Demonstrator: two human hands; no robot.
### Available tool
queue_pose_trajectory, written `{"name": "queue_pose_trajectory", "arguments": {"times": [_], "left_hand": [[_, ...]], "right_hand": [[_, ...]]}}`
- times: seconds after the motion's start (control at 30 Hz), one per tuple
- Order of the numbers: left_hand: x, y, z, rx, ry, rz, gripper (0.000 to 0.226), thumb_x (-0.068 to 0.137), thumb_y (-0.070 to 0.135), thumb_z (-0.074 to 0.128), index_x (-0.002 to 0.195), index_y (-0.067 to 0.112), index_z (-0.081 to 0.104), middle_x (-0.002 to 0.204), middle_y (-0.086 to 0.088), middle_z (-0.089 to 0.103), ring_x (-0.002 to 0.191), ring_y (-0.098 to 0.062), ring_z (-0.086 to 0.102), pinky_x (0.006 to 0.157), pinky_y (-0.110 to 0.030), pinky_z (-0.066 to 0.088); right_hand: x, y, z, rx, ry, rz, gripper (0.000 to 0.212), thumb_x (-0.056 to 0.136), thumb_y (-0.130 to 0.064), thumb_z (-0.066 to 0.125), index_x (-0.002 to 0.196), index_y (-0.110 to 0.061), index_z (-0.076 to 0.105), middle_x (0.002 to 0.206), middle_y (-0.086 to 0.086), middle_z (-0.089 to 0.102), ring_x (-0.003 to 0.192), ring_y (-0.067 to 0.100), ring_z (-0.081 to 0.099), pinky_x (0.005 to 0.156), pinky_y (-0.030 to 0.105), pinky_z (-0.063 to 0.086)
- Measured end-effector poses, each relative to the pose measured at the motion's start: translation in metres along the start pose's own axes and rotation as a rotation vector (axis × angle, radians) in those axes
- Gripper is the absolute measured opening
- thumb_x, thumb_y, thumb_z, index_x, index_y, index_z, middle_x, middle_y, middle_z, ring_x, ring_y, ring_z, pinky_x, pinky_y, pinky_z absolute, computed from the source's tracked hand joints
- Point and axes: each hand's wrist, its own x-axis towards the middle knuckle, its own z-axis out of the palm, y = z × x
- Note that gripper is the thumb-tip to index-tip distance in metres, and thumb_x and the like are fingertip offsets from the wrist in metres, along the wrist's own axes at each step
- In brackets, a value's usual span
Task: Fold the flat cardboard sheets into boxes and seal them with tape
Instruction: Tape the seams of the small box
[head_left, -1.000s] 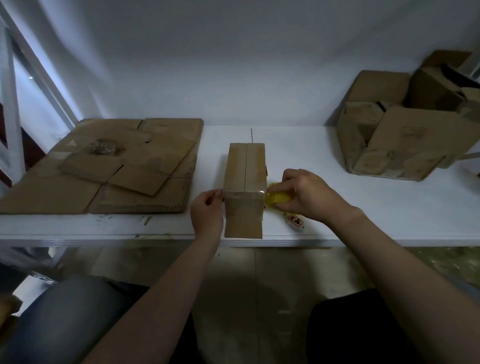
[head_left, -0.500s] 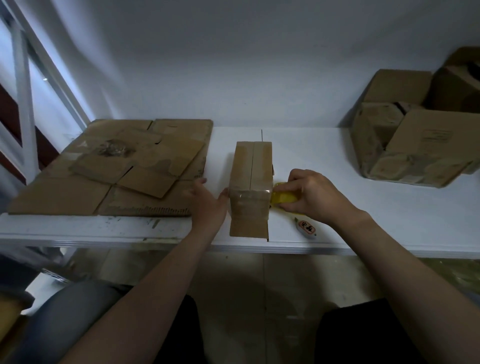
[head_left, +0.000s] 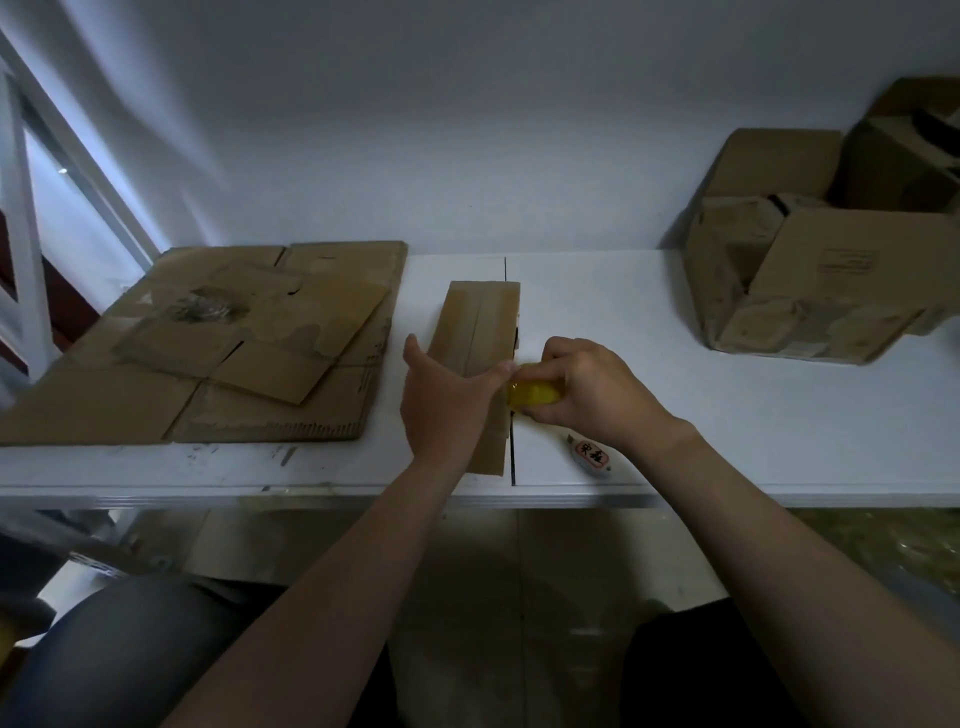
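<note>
Pressing on the near top of the narrow box, the left hand has its fingers straight and flat and its thumb spread, gripping nothing. The box stands mid-table at the near edge. The right hand curls round a yellow tape roll against the box's right side. Flat cardboard sheets lie left and made-up boxes far right. A small white labelled tool lies on the white table beside the right wrist.

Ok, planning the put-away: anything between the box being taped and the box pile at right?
Only the right hand gripping the yellow tape roll, against the narrow brown cardboard box. The small white cutter lies nearer the person, off that path.
</note>
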Motion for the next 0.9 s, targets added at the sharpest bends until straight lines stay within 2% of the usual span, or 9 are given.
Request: {"name": "queue_pose_trajectory", "arguments": {"times": [0.1, 0.2, 0.37, 0.47, 0.57, 0.63, 0.7, 0.8, 0.9], "left_hand": [[0.007, -0.006, -0.007, -0.033, -0.036, -0.053, 0.090, 0.075, 0.064, 0.076, 0.147, 0.020, 0.045, 0.143, -0.003, 0.056, 0.128, -0.025, 0.056, 0.100, -0.042, 0.050], [0.017, -0.014, -0.015, -0.148, -0.062, -0.030, 0.028, 0.092, 0.051, 0.064, 0.094, 0.023, 0.068, 0.099, 0.001, 0.070, 0.088, -0.013, 0.064, 0.077, -0.033, 0.053], [0.035, -0.019, -0.027, -0.127, -0.175, -0.061, 0.039, 0.107, 0.043, 0.040, 0.083, 0.019, 0.058, 0.083, -0.006, 0.056, 0.072, -0.015, 0.052, 0.069, -0.030, 0.043], [0.051, -0.021, -0.035, -0.013, -0.298, -0.053, 0.044, 0.107, 0.044, 0.036, 0.094, 0.013, 0.063, 0.097, -0.017, 0.064, 0.095, -0.031, 0.066, 0.094, -0.045, 0.052], [0.062, -0.023, -0.041, 0.043, -0.393, -0.008, 0.039, 0.107, 0.044, 0.033, 0.101, 0.016, 0.060, 0.110, -0.012, 0.064, 0.112, -0.038, 0.063, 0.103, -0.055, 0.048], [0.061, -0.022, -0.043, 0.087, -0.419, 0.074, 0.044, 0.109, 0.040, 0.030, 0.129, 0.016, 0.060, 0.136, -0.006, 0.059, 0.127, -0.032, 0.056, 0.110, -0.052, 0.043], [0.055, -0.019, -0.043, 0.156, -0.405, 0.181, 0.050, 0.110, 0.039, 0.027, 0.154, 0.019, 0.040, 0.152, -0.004, 0.047, 0.137, -0.026, 0.048, 0.114, -0.047, 0.039], [0.051, -0.018, -0.037, 0.290, -0.394, 0.264, 0.079, 0.096, 0.069, 0.029, 0.151, 0.012, 0.041, 0.142, -0.010, 0.056, 0.127, -0.030, 0.056, 0.101, -0.041, 0.047], [0.050, -0.016, -0.039, 0.307, -0.417, 0.290, 0.116, 0.061, 0.095, 0.041, 0.141, 0.012, 0.050, 0.126, -0.006, 0.065, 0.105, -0.026, 0.066, 0.086, -0.037, 0.054]], "right_hand": [[-0.001, 0.000, 0.001, 0.007, -0.001, 0.005, 0.034, 0.084, -0.032, 0.081, 0.117, -0.030, 0.075, 0.086, -0.002, 0.056, 0.079, 0.017, 0.052, 0.068, 0.030, 0.042], [-0.001, 0.001, 0.001, 0.022, 0.003, 0.003, 0.033, 0.083, -0.031, 0.081, 0.116, -0.030, 0.076, 0.085, -0.002, 0.056, 0.078, 0.016, 0.051, 0.068, 0.029, 0.040], [-0.001, 0.003, -0.002, -0.026, -0.049, 0.006, 0.038, 0.087, -0.035, 0.079, 0.123, -0.031, 0.072, 0.100, 0.001, 0.066, 0.090, 0.021, 0.057, 0.076, 0.032, 0.048], [-0.003, 0.002, -0.004, -0.030, -0.085, 0.012, 0.041, 0.090, -0.033, 0.076, 0.129, -0.028, 0.069, 0.117, 0.004, 0.068, 0.103, 0.024, 0.060, 0.087, 0.035, 0.050], [-0.003, -0.001, -0.002, -0.009, -0.118, 0.046, 0.052, 0.092, -0.033, 0.073, 0.140, -0.030, 0.055, 0.130, 0.003, 0.061, 0.117, 0.024, 0.055, 0.098, 0.036, 0.049], [-0.002, -0.004, -0.002, 0.036, -0.161, 0.107, 0.065, 0.092, -0.034, 0.072, 0.148, -0.036, 0.039, 0.138, 0.000, 0.054, 0.123, 0.023, 0.048, 0.101, 0.035, 0.043], [0.001, -0.008, -0.003, 0.052, -0.180, 0.136, 0.069, 0.093, -0.047, 0.068, 0.150, -0.044, 0.030, 0.132, -0.002, 0.051, 0.120, 0.021, 0.045, 0.102, 0.038, 0.038], [0.009, -0.016, -0.001, 0.115, -0.109, 0.246, 0.058, 0.092, -0.077, 0.039, 0.144, -0.050, 0.044, 0.114, -0.005, 0.051, 0.113, 0.019, 0.048, 0.103, 0.042, 0.036], [0.019, -0.024, 0.008, 0.048, -0.015, 0.344, 0.067, 0.088, -0.084, 0.027, 0.138, -0.050, 0.054, 0.110, -0.003, 0.056, 0.107, 0.021, 0.054, 0.098, 0.045, 0.040]]}}
